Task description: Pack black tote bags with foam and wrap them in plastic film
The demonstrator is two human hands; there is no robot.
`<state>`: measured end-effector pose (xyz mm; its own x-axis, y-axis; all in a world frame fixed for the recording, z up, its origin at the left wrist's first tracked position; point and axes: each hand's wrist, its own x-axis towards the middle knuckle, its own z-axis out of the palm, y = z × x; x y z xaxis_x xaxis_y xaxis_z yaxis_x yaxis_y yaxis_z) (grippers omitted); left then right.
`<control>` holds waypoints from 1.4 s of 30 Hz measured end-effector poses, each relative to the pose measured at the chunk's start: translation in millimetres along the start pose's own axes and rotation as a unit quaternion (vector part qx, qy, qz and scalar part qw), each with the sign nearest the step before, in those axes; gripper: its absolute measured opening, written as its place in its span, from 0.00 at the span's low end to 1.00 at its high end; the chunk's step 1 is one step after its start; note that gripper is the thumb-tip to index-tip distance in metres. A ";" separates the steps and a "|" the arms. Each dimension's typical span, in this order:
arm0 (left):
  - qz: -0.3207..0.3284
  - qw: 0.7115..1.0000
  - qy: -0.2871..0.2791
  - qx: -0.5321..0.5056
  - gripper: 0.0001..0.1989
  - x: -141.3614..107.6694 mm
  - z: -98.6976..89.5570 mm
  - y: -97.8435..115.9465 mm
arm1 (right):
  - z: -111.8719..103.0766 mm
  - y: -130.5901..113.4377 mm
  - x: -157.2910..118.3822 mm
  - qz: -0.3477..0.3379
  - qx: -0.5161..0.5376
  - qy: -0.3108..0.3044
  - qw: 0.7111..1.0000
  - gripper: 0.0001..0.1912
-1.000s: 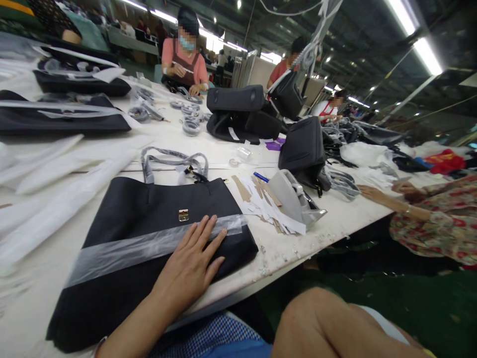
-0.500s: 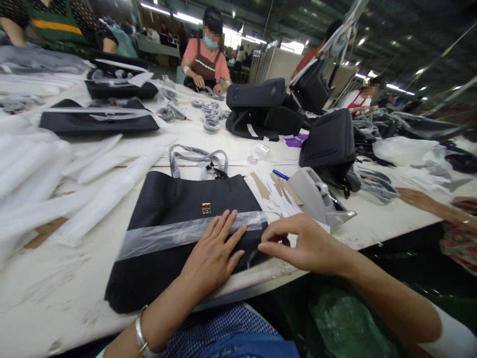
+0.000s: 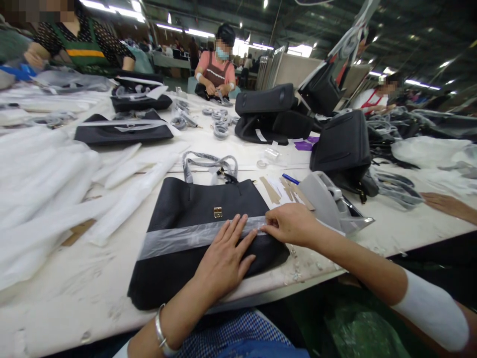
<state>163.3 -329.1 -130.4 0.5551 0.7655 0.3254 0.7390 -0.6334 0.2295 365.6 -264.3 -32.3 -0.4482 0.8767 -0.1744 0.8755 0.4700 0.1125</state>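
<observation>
A black handbag point(image 3: 179, 271) lies flat in front of me, with a gold clasp point(image 3: 218, 213) on its front and wrapped handles point(image 3: 208, 161) stretched out behind it. Across its middle runs a strip of clear plastic film point(image 3: 175, 240). My left hand point(image 3: 223, 253) rests flat on the bag and strip, fingers spread. At the strip's right end my right hand point(image 3: 288, 224) is closed, thumb and fingertips pinched on the film. The fingertips partly hide what is between them.
A grey tape dispenser point(image 3: 324, 199) stands right of the bag, beside paper scraps point(image 3: 283, 191) and a blue pen point(image 3: 290, 178). White foam sheets point(image 3: 37, 199) cover the left. More black bags point(image 3: 339, 146) sit further back. Another person's hand point(image 3: 449, 206) rests on the table at right.
My right hand has moved from beyond the bag's right edge onto the right end of the film strip. My left hand stays on the bag. The view has shifted slightly left.
</observation>
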 end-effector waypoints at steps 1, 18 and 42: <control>0.000 1.000 0.000 -0.003 0.28 0.0 -0.3 -0.2 | -0.3 -0.5 1.2 0.000 -0.009 -0.004 1.000 0.17; 0.001 1.000 0.004 0.019 0.30 0.3 3.9 0.2 | -6.6 6.4 6.8 0.014 0.004 -0.020 1.000 0.18; 0.002 1.000 0.003 0.019 0.30 1.2 0.2 0.7 | 13.1 57.7 0.5 0.028 0.275 -0.098 0.956 0.25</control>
<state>164.5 -328.6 -130.1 0.5561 0.7624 0.3310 0.7511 -0.6315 0.1925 418.3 -238.1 -38.8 -0.4028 0.8377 -0.3688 0.8839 0.2514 -0.3944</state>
